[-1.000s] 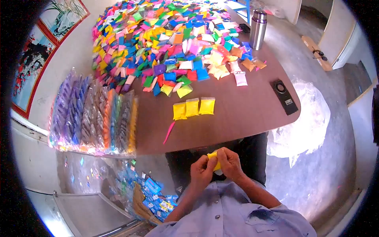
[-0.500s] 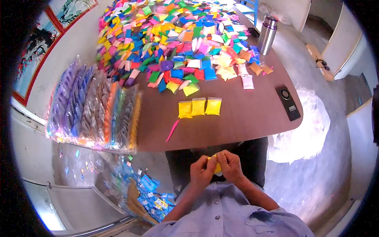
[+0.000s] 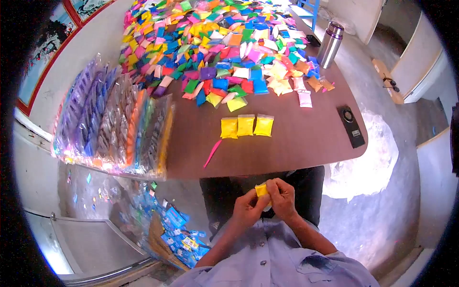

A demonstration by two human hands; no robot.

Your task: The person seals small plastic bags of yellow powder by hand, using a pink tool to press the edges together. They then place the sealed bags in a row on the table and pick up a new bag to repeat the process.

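Both my hands meet over my lap, below the table's front edge. My left hand point(image 3: 246, 208) and my right hand point(image 3: 282, 197) pinch a small yellow packet point(image 3: 261, 190) between their fingertips. On the brown table point(image 3: 296, 138) in front of me lie three yellow packets point(image 3: 246, 126) side by side in a row. Beyond them spreads a big heap of many-coloured packets point(image 3: 215, 43).
Long clear bags of sorted packets point(image 3: 114, 126) fill the table's left side. A pink strip point(image 3: 212, 153) lies near the front edge, a black device point(image 3: 351, 126) at the right, a steel flask point(image 3: 330, 45) behind. Blue packets point(image 3: 179, 234) litter the floor; a plastic sheet point(image 3: 370, 158) lies right.
My hands have stayed over my lap and worked the yellow packet, which now shows more above my fingers. The view has tilted slightly; nothing on the table has moved.
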